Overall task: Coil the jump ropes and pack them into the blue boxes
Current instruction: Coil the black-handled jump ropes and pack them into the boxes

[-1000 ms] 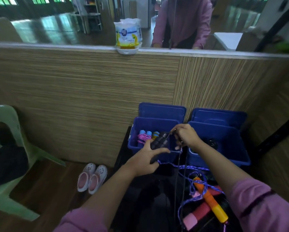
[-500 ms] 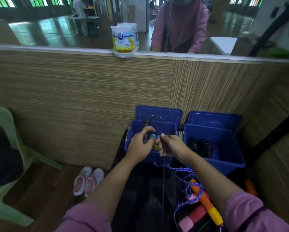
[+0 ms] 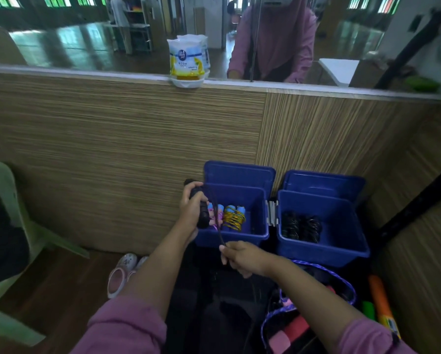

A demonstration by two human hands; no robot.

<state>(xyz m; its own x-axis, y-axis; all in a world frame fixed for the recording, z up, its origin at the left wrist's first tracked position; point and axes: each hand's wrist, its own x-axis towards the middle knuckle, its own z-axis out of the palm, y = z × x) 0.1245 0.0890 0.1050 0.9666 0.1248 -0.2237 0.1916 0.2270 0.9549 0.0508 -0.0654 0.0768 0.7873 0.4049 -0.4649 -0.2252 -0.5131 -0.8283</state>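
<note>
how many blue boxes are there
2. The left blue box sits by the wood panel holding coiled coloured ropes; the right blue box beside it holds black coils. Both have lids raised.

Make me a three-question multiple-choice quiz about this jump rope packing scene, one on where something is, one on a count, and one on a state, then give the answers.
1. Where is the coiled black rope?
A. left blue box
B. right blue box
C. green chair

2. How many blue boxes are there?
A. one
B. two
C. three

3. What is the left hand doing?
A. gripping black handles
B. resting open
C. holding a shoe

Answers:
1 B, the black coil lies in the right blue box.
2 B, the left blue box and the right one stand side by side.
3 A, it is closed around the black handles, while the right hand pinches the cord.
</note>
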